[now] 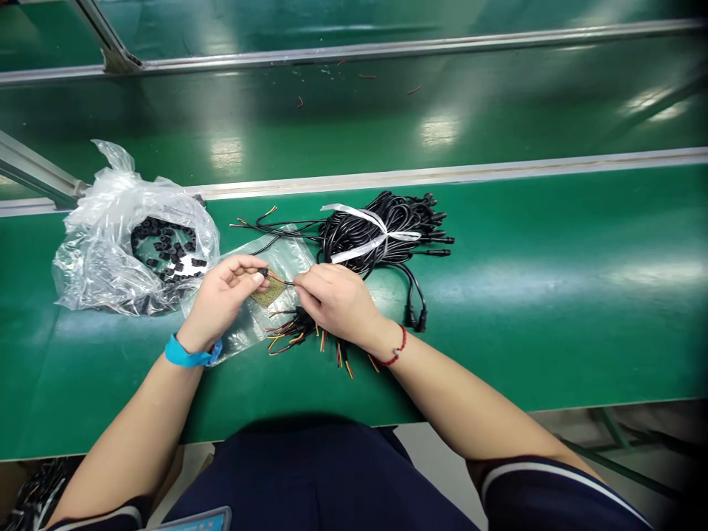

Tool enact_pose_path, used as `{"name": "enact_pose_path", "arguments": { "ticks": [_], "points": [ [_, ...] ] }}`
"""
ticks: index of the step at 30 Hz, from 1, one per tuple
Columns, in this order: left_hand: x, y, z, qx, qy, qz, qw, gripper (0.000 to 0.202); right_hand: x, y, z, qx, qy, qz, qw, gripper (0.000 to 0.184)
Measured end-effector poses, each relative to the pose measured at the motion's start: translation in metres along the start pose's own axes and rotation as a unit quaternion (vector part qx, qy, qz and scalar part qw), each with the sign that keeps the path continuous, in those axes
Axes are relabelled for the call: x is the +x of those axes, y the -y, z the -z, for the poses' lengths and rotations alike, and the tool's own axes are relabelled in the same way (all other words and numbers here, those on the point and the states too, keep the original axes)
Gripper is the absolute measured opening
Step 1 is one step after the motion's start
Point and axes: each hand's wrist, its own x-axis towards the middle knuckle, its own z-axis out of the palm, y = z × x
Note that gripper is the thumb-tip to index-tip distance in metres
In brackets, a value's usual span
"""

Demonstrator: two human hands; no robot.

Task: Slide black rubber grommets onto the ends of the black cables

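From a distance I am watching the surface through the head camera. Left of its middle, between the near and far edges, my left grip is pinching a small black piece between thumb and fingertips. My right grip is grasping a thin black cable, and coloured wires are spanning the gap, above a yellowish patch and a flat clear bag. Towards the far edge a tied cable bundle is resting; towards the near edge loose wire ends are fanning out. Near the far left corner a plastic bag is holding small black parts.

I am judging tension the main hazard: a hard tug from the right could be straining the fine wires. With so slight a pinch, the piece could be slipping away. Those stray ends, lying under my right wrist, could be snagging. Whether the wires are seating properly, I am not managing to tell.
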Motion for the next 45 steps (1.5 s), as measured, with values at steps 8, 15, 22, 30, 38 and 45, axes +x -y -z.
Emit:
{"name": "enact_pose_path", "arguments": {
  "ticks": [8, 15, 22, 30, 38, 45],
  "points": [
    [-0.001, 0.001, 0.0, 0.013, 0.006, -0.031, 0.999, 0.02, 0.002, 0.001, 0.002, -0.006, 0.034, -0.012, 0.999, 0.027],
    [-0.001, 0.003, 0.003, 0.009, 0.018, -0.061, 0.998, 0.018, 0.002, 0.003, 0.004, 0.036, 0.04, -0.053, 0.997, 0.027],
    [-0.001, 0.003, 0.004, 0.026, 0.027, -0.076, 0.996, 0.017, 0.003, 0.003, 0.003, 0.049, 0.035, -0.069, 0.996, 0.027],
    [0.0, 0.004, 0.004, 0.12, 0.008, -0.083, 0.989, 0.017, 0.0, 0.001, 0.002, 0.073, -0.006, -0.047, 0.996, 0.023],
    [-0.001, 0.004, 0.0, 0.075, 0.035, -0.025, 0.996, 0.021, 0.0, 0.002, 0.002, 0.084, -0.01, -0.052, 0.995, 0.023],
    [-0.002, 0.0, -0.01, 0.057, 0.056, -0.009, 0.997, 0.02, -0.002, 0.0, 0.001, 0.1, -0.011, -0.046, 0.994, 0.023]
  ]
}}
